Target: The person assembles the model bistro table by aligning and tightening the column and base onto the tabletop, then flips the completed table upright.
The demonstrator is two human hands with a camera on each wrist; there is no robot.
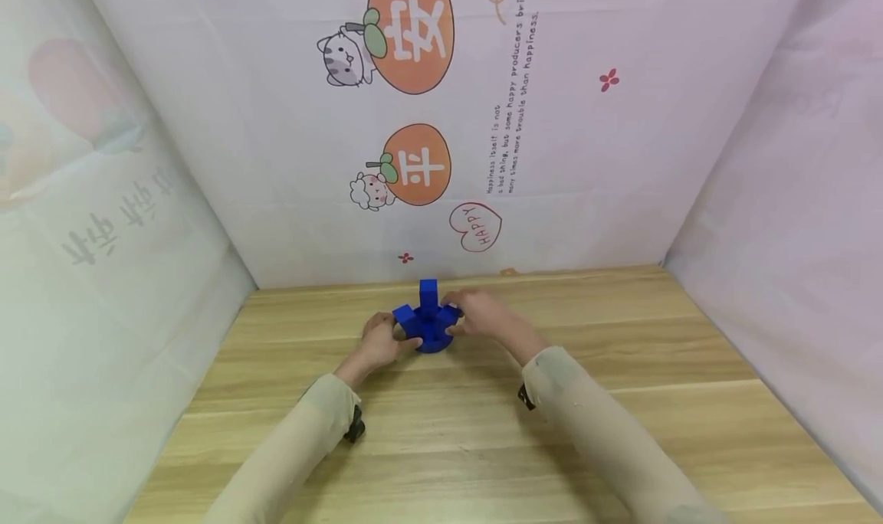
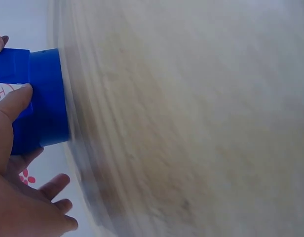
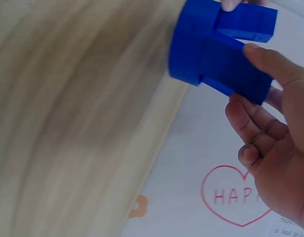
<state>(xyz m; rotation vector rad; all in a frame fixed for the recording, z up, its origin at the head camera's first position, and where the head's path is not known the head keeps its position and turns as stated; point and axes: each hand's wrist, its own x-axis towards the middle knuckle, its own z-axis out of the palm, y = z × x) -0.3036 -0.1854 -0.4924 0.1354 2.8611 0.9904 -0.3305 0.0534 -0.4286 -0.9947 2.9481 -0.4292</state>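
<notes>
A blue plastic piece with a round base (image 1: 434, 347) and three upright block-like prongs stands at the back of the wooden table. The left hand (image 1: 382, 344) grips the left prong (image 1: 407, 321), its thumb at the near side and its fingers behind. From the other side, the right hand (image 1: 483, 315) pinches the right prong (image 3: 236, 66) between thumb and fingertips, with the lower fingers loosely bent. Between the two hands rises the back prong (image 1: 428, 294), which neither of them touches. In the left wrist view, the base (image 2: 51, 98) sits against the tabletop.
A white printed cloth wall (image 1: 552, 225) with orange fruit drawings rises just behind the piece. White cloth sides (image 1: 103, 317) flank the wooden table (image 1: 441, 447) left and right. Each wrist carries a small black device (image 1: 355, 426).
</notes>
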